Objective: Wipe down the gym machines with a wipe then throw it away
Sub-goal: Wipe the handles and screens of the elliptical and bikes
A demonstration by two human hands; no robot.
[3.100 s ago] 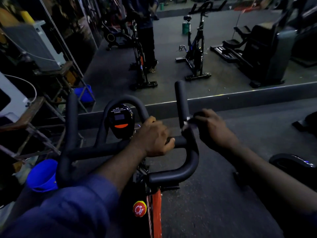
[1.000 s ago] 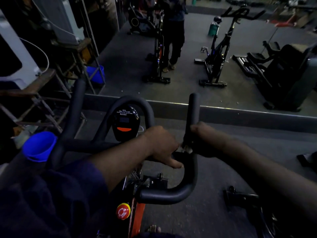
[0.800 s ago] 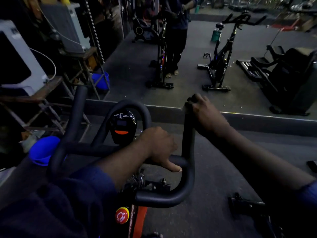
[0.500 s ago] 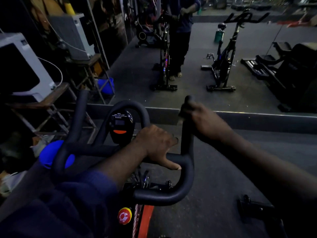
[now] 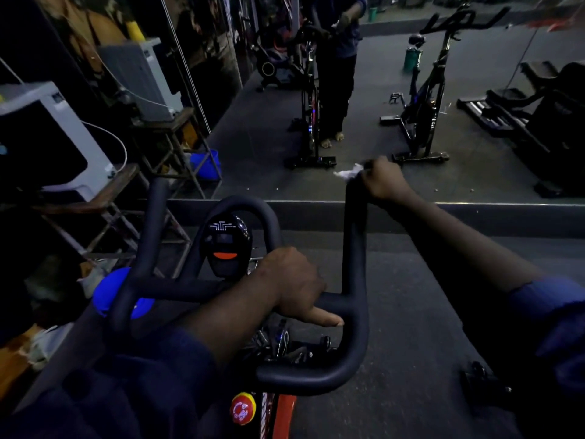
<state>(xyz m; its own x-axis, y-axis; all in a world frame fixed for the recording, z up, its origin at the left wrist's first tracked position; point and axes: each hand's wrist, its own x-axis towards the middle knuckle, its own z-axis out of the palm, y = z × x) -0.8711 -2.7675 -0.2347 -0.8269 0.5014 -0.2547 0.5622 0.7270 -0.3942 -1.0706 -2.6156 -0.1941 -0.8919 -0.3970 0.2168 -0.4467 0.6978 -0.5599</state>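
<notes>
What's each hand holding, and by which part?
Right hand pinches the wipe by one end, atop the right horn of the handlebar. Left hand grips its crossbar.

**Place:** indoor gym, dimly lit.

**Evidence:**
- Spin bike (image 5: 285, 413) in the foreground, with an orange-red frame.
  - Black multi-grip handlebar (image 5: 356, 280).
  - Small oval console (image 5: 226, 245) with an orange button, set inside the handlebar loop.
  - Round red knob (image 5: 242, 408) on the frame.
- Tall wall mirror (image 5: 253, 153) straight ahead, rising from a low grey ledge (image 5: 474, 217).
- Seen in the mirror:
  - A second spin bike (image 5: 424, 103) standing on the floor.
  - An exercise bike (image 5: 275, 68) further back.
  - A large dark machine with long footplates (image 5: 522, 122) at the right.
- Dark matted flooring (image 5: 411, 327) throughout.
- Left margin, a cluttered storage corner:
  - White boxy appliance (image 5: 57, 128) with a cable, on a worn wooden stand (image 5: 104, 191).
  - Blue bucket (image 5: 104, 296) on the floor.
</notes>
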